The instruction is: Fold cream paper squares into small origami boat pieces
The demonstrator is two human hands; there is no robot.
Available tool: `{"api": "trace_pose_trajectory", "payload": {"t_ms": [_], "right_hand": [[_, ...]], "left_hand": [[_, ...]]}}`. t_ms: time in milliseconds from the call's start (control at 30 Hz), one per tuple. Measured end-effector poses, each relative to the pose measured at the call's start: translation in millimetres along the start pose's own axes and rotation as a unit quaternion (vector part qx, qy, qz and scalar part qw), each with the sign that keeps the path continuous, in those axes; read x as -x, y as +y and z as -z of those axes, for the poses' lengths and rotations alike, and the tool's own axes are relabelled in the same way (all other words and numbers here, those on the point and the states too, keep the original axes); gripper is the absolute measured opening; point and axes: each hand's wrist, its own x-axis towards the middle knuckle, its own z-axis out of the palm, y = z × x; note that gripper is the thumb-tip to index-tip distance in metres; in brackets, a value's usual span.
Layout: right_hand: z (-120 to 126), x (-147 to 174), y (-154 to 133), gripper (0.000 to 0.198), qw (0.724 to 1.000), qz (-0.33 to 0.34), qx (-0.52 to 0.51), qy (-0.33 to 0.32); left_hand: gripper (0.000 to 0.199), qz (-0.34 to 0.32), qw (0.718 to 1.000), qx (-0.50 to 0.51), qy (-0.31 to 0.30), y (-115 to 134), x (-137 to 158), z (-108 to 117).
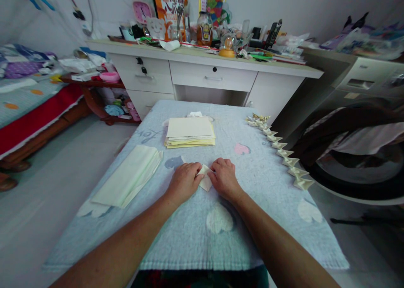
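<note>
Between my two hands, over the middle of the cloth-covered table, is a small folded piece of cream paper (205, 182) with a pointed lower corner. My left hand (186, 178) grips its left side, the thumb on top and the fingers curled. On its right side, my right hand (224, 176) pinches the paper in the same way. Parts of the paper are hidden under the fingers. Farther back lies a stack of cream and yellow paper sheets (190, 128). A long sheaf of pale paper (129, 176) rests left of my hands. A row of folded paper pieces (285, 153) runs along the right edge.
A pale blue cloth with heart shapes (189, 241) covers the table. Behind it stands a white desk (214, 75) crowded with jars and packets. A washing machine (356, 77) with its door open is at the right, a bed (34, 115) at the left.
</note>
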Motion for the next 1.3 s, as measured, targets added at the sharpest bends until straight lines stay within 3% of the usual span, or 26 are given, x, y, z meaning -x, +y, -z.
{"api": "trace_pose_trajectory", "payload": {"t_ms": [100,233,433,667,967,1100,1300], "right_hand": [[0,0,-1,0.01,1.0,-0.007,-0.001,0.002],[0,0,-1,0.009,1.0,-0.016,-0.007,0.003],[-1,0,-1,0.012,0.999,-0.027,-0.021,0.02],[1,2,2,0.028,0.998,-0.052,-0.003,0.046],[12,4,28,0.028,0.995,-0.091,0.007,0.051],[16,7,26,0.015,0.997,-0.045,-0.015,0.054],[9,7,15,0.02,1.0,0.002,-0.012,0.025]], "left_hand": [[0.006,0.011,1.0,0.015,0.004,1,0,0],[0.024,0.02,0.999,0.029,0.011,3,2,0],[0.039,-0.016,0.998,0.044,0.03,-1,4,-2],[0.032,-0.041,0.998,0.041,0.011,-6,7,-3],[0.032,-0.038,0.999,0.022,0.018,-8,7,-5],[0.033,-0.043,0.998,0.036,0.013,-7,6,-4],[0.027,-0.058,0.996,0.043,0.047,-8,5,-4]]}}
